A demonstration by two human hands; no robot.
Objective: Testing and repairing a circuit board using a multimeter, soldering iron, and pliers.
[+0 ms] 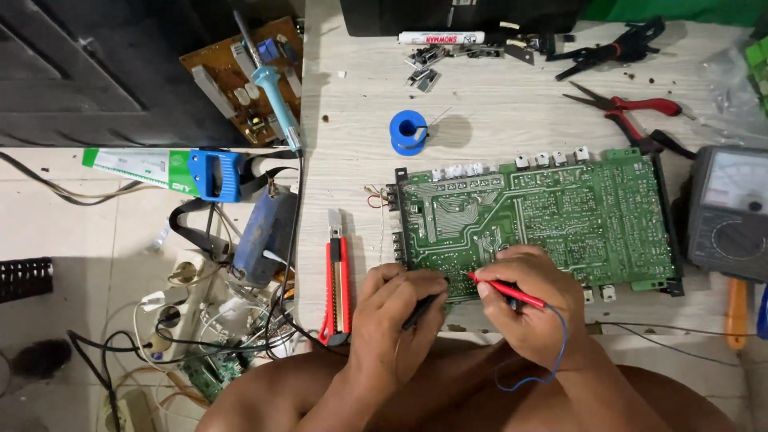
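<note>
A large green circuit board (552,216) lies solder side up on a pale wooden table (352,152). My right hand (532,300) grips a red test probe (512,292), whose tip touches the board's near edge. A thin blue wire loops down from that hand. Beside it, my left hand (396,312) holds a black test probe (420,312), its tip also at the board's near edge. The two hands sit close together at the table's front.
A red utility knife (338,280) lies left of my left hand. An analogue multimeter (732,212) sits right of the board, red pliers (632,112) and a blue solder spool (409,132) behind it. A soldering iron (272,80), a handsaw (172,170) and tangled cables lie left.
</note>
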